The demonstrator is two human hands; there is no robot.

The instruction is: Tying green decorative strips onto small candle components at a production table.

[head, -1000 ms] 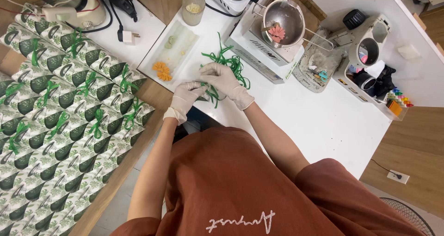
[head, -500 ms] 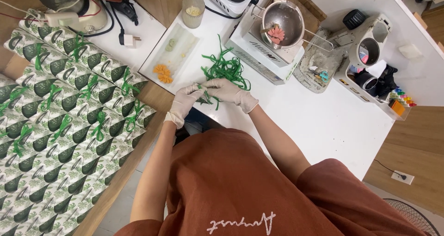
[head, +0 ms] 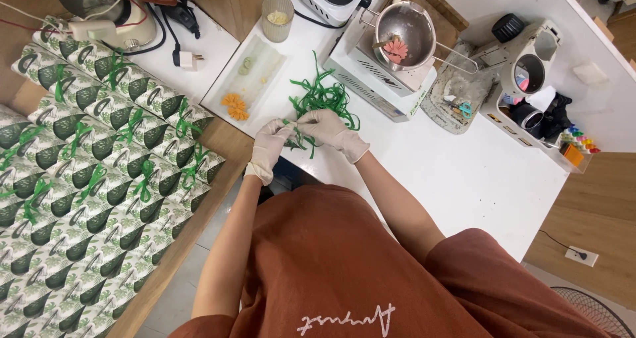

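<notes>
Both of my hands wear pale gloves and meet over a pile of green ribbon (head: 324,96) on the white table (head: 464,172). My left hand (head: 268,149) pinches a strand of green ribbon at its fingertips. My right hand (head: 331,131) grips the same strand from the other side, fingers closed on it. The loose ribbon tangle lies just beyond my fingers.
Many leaf-printed boxes (head: 86,172), some tied with green ribbon, cover the surface at the left. A clear tray (head: 248,76) with orange flower pieces, a glass cup (head: 277,16), a metal pan (head: 405,34) on a white appliance and a caddy (head: 543,112) of small items stand around.
My hands stay together over the ribbon pile, working the strand between their fingertips; the camera view has shifted slightly.
</notes>
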